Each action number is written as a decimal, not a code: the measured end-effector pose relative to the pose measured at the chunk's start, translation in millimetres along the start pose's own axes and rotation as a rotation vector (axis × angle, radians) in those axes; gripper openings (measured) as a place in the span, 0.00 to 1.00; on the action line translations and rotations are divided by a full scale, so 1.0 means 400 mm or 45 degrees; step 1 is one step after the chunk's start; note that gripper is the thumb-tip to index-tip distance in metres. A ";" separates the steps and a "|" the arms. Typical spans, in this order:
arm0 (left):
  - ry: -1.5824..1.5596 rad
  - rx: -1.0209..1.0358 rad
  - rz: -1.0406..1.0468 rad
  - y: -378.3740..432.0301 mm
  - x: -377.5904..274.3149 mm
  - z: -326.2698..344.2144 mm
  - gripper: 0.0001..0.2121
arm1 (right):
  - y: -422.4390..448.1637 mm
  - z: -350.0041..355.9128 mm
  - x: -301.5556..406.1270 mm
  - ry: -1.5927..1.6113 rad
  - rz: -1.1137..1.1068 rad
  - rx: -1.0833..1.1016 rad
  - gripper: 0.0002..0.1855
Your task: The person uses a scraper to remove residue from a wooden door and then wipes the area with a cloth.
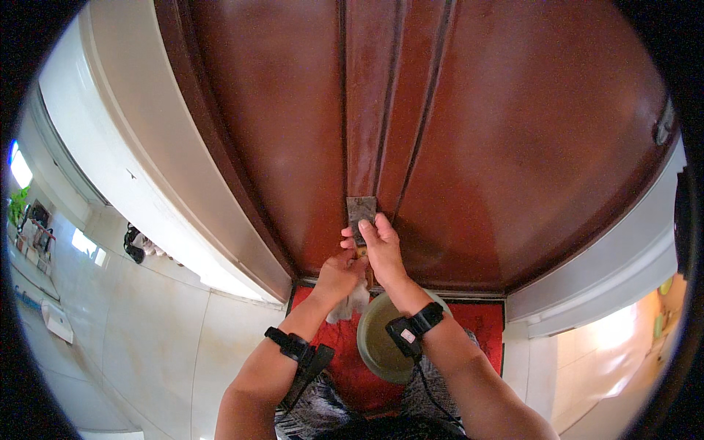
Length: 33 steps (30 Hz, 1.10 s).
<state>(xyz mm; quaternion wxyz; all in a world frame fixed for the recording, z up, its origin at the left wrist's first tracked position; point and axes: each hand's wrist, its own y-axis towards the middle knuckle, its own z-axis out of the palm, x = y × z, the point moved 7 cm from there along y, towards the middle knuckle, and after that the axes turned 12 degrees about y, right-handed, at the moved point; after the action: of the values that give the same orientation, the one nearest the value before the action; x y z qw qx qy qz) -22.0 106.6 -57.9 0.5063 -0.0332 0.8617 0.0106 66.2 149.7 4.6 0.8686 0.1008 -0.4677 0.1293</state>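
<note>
A dark red-brown panelled door [275,137] stands in front of me, with grooved strips down its middle. My right hand [384,247] grips a scraper's flat grey metal blade [361,208], its thumb on the blade's face and its edge at the door strip. Just below, my left hand [342,274] has its fingers closed around the scraper's lower part, where a bit of yellow-brown handle shows. A whitish cloth [357,300] hangs or lies below my hands; which one I cannot tell. Near my right forearm is a greenish round basin [379,352].
A red mat [476,330] lies at the foot of the door, under the basin. White door frames [242,231] rise at both sides. Pale floor tiles [159,324] stretch left, with shoes [133,242] by the left wall. A cable runs from my right wrist strap.
</note>
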 end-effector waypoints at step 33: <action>0.664 0.472 -0.153 0.011 0.123 0.166 0.19 | -0.043 -0.222 -0.235 -0.189 -0.036 -0.290 0.08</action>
<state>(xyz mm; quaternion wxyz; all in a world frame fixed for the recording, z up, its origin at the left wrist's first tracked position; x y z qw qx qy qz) 11.7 112.2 -133.2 0.2656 0.0073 0.9461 -0.1852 91.6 147.5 -123.3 0.8391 0.0176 -0.5409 0.0553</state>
